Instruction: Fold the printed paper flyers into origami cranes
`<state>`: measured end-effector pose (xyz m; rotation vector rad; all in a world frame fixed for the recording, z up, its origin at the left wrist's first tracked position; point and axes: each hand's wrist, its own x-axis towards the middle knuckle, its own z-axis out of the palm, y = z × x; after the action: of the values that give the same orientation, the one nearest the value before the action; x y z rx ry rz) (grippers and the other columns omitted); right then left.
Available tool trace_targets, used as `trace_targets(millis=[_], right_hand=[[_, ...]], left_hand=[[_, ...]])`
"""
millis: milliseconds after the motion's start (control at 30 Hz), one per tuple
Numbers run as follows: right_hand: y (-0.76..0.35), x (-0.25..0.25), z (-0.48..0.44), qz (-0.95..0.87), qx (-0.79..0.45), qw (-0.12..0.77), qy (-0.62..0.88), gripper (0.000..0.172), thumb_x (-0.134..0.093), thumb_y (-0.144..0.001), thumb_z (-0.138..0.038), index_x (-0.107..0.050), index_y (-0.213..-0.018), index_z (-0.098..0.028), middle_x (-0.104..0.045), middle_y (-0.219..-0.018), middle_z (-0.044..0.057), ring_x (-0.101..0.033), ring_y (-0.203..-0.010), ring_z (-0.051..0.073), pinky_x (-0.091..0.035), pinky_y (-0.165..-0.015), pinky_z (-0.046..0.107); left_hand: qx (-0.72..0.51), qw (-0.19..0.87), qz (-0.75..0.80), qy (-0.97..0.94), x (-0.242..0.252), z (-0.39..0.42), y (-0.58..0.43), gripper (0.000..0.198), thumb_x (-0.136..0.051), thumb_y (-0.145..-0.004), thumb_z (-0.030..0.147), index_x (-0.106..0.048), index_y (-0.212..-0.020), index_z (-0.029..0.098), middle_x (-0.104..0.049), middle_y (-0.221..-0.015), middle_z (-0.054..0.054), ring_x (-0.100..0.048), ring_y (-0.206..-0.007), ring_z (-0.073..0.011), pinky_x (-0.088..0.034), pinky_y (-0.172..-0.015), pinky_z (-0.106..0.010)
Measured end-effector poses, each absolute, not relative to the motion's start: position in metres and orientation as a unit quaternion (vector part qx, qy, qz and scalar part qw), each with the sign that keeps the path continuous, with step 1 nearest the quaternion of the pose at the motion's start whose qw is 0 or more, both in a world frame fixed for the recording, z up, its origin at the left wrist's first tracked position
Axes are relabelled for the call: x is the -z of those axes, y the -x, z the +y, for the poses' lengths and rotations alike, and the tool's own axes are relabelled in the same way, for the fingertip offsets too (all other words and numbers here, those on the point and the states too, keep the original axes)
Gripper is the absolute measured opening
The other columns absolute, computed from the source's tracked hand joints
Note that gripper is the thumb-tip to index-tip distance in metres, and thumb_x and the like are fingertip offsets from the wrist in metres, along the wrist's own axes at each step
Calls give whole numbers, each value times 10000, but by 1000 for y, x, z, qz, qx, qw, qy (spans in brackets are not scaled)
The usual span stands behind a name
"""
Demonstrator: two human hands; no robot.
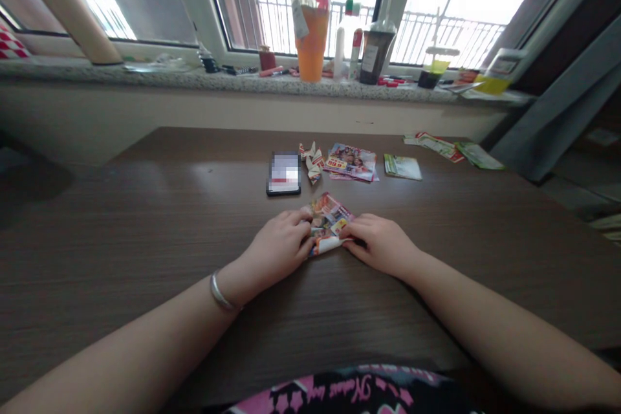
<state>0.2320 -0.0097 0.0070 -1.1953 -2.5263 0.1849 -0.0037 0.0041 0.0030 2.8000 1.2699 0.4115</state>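
Observation:
A colourful printed paper [328, 218] lies on the brown table [145, 226], its near edge folded up and showing white. My left hand [283, 242] grips the left side of the paper, fingers bent over it. On the right side, my right hand [376, 242] pinches the near corner between thumb and fingers. Just beyond the paper are a phone [284, 173] with a blurred screen and a folded paper figure [313, 162]. A stack of printed leaflets [352, 162] lies to the right of the figure.
A small stack of cards [403, 167] and some green and red leaflets [439, 147] lie at the table's back right. Along the windowsill [242, 81] stand an orange drink cup [311, 39], a dark drink cup [376, 55] and several small items.

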Motion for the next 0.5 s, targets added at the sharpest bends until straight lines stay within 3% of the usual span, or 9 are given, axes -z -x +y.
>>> trace_targets(millis=[233,500], right_hand=[[-231,-3,-9,-895,-38,164,413,176,-542,-908,-262,-675,-1022,-246,-712,-997,31,-621,-912,195,-467,-789,311],[-232,3,-6,-894,-41,185,406,186,-539,-909,-222,-695,-1009,-240,-724,-1006,24,-623,-929,182,-473,-826,308]], left_hand=[[-130,4,421,-897,-3,9,6,207,-519,-917,305,-660,-838,175,-633,-1055,-86,-562,-964,-226,-460,-890,-392],[-148,48,431,-889,3,17,10,183,-561,-890,313,-614,-781,175,-627,-1024,-68,-549,-977,-219,-439,-892,-377]])
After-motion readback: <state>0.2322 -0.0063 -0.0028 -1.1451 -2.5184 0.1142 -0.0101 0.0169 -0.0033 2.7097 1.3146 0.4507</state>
